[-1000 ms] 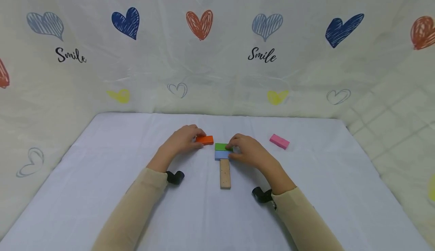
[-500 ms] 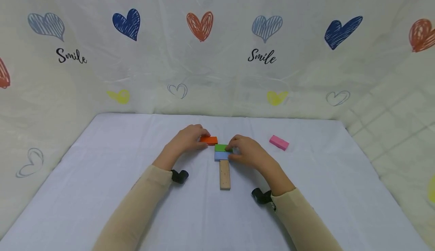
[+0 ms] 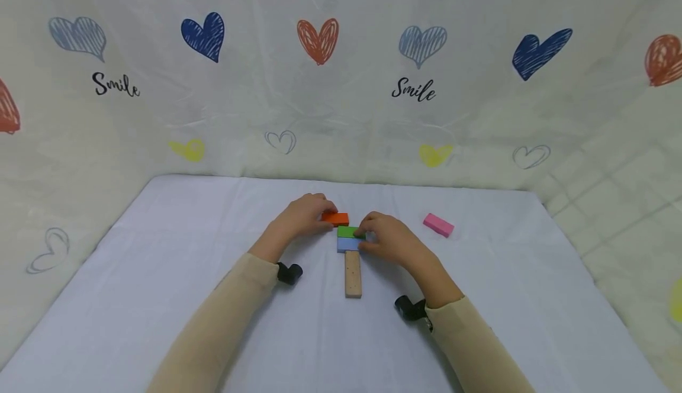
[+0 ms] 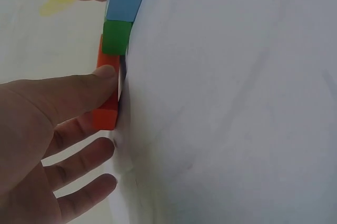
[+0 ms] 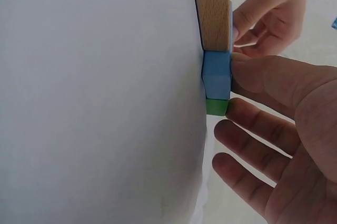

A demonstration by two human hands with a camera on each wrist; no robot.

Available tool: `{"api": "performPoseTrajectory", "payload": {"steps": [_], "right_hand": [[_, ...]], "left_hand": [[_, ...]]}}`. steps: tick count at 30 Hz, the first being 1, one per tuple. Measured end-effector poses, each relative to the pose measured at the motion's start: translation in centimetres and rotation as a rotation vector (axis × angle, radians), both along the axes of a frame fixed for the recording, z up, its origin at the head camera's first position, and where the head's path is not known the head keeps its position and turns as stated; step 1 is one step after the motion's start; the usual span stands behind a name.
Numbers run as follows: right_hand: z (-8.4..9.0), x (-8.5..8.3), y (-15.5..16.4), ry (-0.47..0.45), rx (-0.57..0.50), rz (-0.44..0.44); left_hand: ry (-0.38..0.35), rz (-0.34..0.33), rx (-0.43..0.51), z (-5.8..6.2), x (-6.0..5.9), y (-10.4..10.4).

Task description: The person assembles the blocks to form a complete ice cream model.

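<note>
An orange block point(image 3: 337, 218) lies just behind a green block point(image 3: 347, 231). My left hand point(image 3: 324, 214) pinches it, thumb point(image 4: 79, 89) laid over it and fingers behind. The green block sits against a blue block point(image 3: 347, 244), and a plain wooden block point(image 3: 353, 273) runs toward me from the blue one. My right hand point(image 3: 365, 237) rests at their right ends. Its thumb point(image 5: 263, 76) touches the blue block point(image 5: 217, 74) and a finger touches the green block point(image 5: 217, 107). The other fingers are spread and relaxed.
A pink block point(image 3: 438, 225) lies alone to the right of my right hand. The blocks rest on a pale cloth-covered table point(image 3: 160, 274), walled by a heart-printed curtain point(image 3: 341, 85) at the back and sides.
My left hand has slid the orange block to the right, up to the back of the green block. The right hand has stayed on the green and blue blocks.
</note>
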State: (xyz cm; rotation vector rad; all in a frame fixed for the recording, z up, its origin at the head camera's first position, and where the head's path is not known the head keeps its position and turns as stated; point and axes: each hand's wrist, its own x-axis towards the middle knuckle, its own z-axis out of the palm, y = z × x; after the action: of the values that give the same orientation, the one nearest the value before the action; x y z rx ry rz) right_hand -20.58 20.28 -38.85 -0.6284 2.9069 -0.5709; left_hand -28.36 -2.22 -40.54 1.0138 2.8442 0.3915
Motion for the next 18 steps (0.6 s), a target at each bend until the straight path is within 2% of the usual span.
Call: {"api": "performPoseTrajectory", "payload": {"steps": [11, 18], "right_hand": [[-0.12, -0.09, 0.29, 0.009, -0.022, 0.021], [-0.21, -0.10, 0.24, 0.006, -0.022, 0.022]], "left_hand": [[-0.015, -0.006, -0.024, 0.07, -0.10, 0.96], [-0.026, -0.023, -0.014, -0.05, 0.04, 0.72]]}}
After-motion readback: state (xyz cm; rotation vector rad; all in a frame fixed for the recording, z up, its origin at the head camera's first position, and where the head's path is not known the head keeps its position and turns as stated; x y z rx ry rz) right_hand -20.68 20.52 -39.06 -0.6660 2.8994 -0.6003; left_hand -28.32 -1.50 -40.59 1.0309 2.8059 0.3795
